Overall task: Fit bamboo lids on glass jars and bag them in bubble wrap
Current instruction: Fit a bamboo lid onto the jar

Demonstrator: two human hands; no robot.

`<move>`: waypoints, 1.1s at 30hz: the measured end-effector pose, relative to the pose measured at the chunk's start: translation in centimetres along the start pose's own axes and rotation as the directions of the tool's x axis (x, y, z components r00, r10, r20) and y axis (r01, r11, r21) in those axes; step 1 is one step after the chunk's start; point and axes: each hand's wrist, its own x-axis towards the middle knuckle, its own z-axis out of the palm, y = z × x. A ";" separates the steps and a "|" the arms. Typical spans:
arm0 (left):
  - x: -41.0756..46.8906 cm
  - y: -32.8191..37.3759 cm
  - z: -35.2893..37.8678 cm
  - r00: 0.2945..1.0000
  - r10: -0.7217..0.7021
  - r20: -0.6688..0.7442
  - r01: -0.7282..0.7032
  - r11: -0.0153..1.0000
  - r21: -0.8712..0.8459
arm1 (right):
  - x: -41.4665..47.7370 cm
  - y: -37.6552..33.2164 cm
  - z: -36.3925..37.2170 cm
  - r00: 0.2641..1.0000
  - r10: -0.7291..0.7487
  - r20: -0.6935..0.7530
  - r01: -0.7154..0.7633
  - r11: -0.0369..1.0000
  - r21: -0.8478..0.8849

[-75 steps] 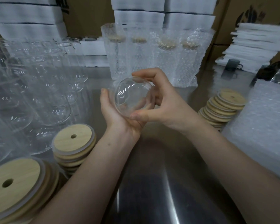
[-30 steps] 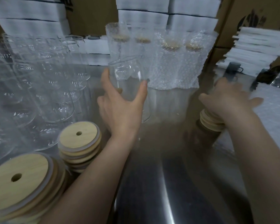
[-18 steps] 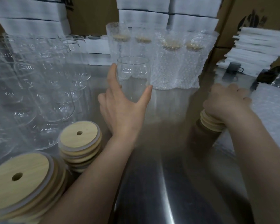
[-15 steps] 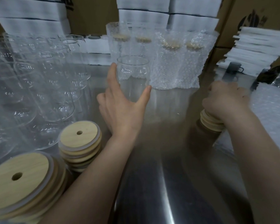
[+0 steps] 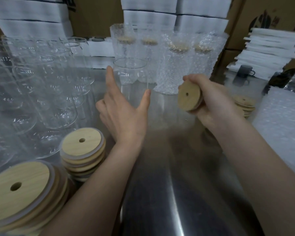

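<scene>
One bamboo lid is sitting pinched in your right hand, at three o'clock of the glass jar on the desk; your left hand, grip spread, is seemingly bracing it for capping.

Four bubble-wrapped jars stood in a row at the upper centre. One bare jar stood just before them. The unwrapped jars on the left overlapped too much to count. Three lid stacks showed, two at lower left and one at right. One single lid sat in the right hand. One dark mug stood at upper right.
</scene>
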 end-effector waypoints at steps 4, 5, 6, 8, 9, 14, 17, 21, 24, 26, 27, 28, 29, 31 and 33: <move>-0.1 0.6 -0.2 1.000 0.015 -0.018 -0.014 0.998 0.057 | 0.2 1.2 1.2 0.973 0.173 0.154 -0.210 0.939 0.272; -0.1 0.9 -0.2 1.000 0.018 -0.020 -0.016 0.997 0.078 | 0.1 1.4 1.3 0.966 0.188 0.178 -0.237 0.919 0.314; -0.2 1.2 -0.3 1.000 0.022 -0.021 -0.020 0.994 0.106 | 0.2 1.6 1.3 0.961 0.198 0.195 -0.255 0.904 0.343; -0.6 1.9 -0.7 0.997 0.068 -0.028 -0.063 0.984 0.169 | 0.1 2.0 1.4 0.957 0.199 0.212 -0.268 0.889 0.373; -0.8 2.3 -0.9 0.992 0.121 -0.036 -0.113 0.976 0.188 | 0.1 2.1 1.5 0.955 0.198 0.220 -0.271 0.884 0.380; -1.7 3.6 -1.0 0.847 0.532 0.006 -0.531 0.845 0.066 | 0.4 2.9 1.9 0.941 0.188 0.282 -0.308 0.819 0.483; -2.6 3.7 -0.4 0.770 0.576 0.275 -0.576 0.812 -0.088 | 0.2 3.3 1.9 0.925 0.186 0.331 -0.334 0.815 0.474; -2.7 3.1 0.2 0.693 0.431 0.578 -0.492 0.869 -0.058 | -0.3 3.4 1.8 0.917 0.167 0.362 -0.322 0.845 0.426; -2.2 2.4 0.6 0.679 0.417 0.604 -0.505 0.862 -0.028 | -0.7 2.9 2.1 0.908 0.168 0.383 -0.325 0.860 0.394; -2.0 2.2 0.6 0.671 0.417 0.613 -0.508 0.861 -0.029 | -0.9 2.6 2.3 0.909 0.161 0.384 -0.318 0.864 0.391; -2.0 2.2 0.6 0.670 0.420 0.612 -0.505 0.862 -0.039 | -1.0 2.6 2.3 0.910 0.157 0.383 -0.314 0.864 0.393; -2.0 2.2 0.6 0.671 0.426 0.607 -0.501 0.864 -0.052 | -1.0 2.6 2.3 0.912 0.156 0.380 -0.313 0.863 0.396; -2.0 2.3 0.6 0.672 0.434 0.600 -0.498 0.865 -0.069 | -1.0 2.6 2.3 0.911 0.158 0.380 -0.316 0.860 0.400; -2.1 2.4 0.6 0.680 0.455 0.575 -0.491 0.865 -0.103 | -0.9 2.7 2.3 0.912 0.167 0.374 -0.322 0.856 0.403; -2.1 2.4 0.6 0.694 0.467 0.548 -0.474 0.869 -0.141 | -0.9 2.8 2.2 0.909 0.188 0.372 -0.339 0.853 0.397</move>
